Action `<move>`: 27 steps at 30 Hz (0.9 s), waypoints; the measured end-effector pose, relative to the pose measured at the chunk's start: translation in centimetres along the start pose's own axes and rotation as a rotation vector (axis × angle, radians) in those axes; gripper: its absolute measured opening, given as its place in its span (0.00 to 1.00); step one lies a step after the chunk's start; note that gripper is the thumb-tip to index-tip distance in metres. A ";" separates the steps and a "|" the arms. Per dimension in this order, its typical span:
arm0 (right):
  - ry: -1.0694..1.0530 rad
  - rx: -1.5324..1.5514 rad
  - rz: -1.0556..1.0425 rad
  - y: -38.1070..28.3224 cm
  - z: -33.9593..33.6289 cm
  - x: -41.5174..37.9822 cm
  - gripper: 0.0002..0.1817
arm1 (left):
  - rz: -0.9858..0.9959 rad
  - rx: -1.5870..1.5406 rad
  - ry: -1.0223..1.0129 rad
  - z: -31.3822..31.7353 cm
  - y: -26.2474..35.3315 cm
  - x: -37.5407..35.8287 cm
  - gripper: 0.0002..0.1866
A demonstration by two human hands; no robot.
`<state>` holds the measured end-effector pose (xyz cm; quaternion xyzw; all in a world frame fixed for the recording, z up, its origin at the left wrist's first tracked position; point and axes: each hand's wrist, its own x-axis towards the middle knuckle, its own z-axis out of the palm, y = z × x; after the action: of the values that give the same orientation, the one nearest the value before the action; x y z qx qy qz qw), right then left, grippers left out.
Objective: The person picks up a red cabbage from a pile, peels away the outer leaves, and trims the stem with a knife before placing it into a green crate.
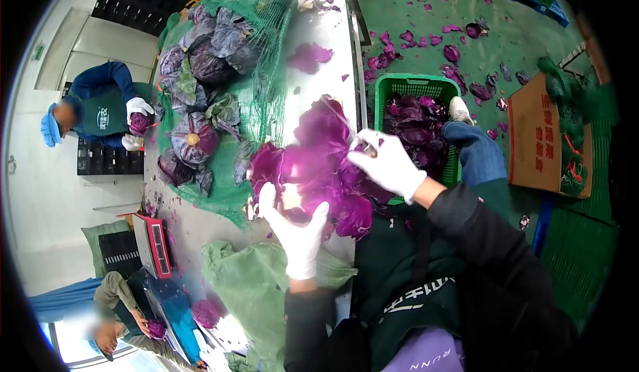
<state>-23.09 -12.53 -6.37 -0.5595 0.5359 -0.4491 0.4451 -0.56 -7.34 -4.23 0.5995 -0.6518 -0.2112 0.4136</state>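
Note:
A red cabbage [313, 165] with loose purple outer leaves lies at the steel table's near edge. My left hand [296, 229], in a white glove, cups it from below at the pale stem end. My right hand [386, 162], also gloved, grips a small knife [366, 147] against the cabbage's right side, where leaves hang off. A green mesh sack [266, 39] spread on the table holds several untrimmed cabbages [196, 139].
A green crate [383, 89] of purple leaves stands on the floor right of the table, with leaf scraps scattered around it. A cardboard box [536, 139] lies further right. Two other people work across the table at left beside a red scale [154, 242]. An empty green sack [256, 285] lies near me.

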 end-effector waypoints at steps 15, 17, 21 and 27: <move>-0.261 0.133 0.149 -2.2 0.9 0.8 0.56 | -0.006 0.420 0.083 2.1 4.4 0.7 0.54; -0.253 0.191 0.280 -2.1 0.3 0.8 0.50 | 0.015 0.384 0.161 3.1 3.6 0.8 0.54; -0.084 0.059 0.213 1.1 1.3 1.4 0.34 | -0.042 0.100 0.098 2.1 2.5 1.6 0.47; 0.036 0.305 0.230 4.3 3.5 1.4 0.24 | -0.037 -0.055 -0.024 0.1 0.5 1.7 0.50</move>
<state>-20.52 -13.98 -11.28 -0.4123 0.5298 -0.4812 0.5637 -0.88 -8.89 -3.39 0.5972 -0.6396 -0.2439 0.4180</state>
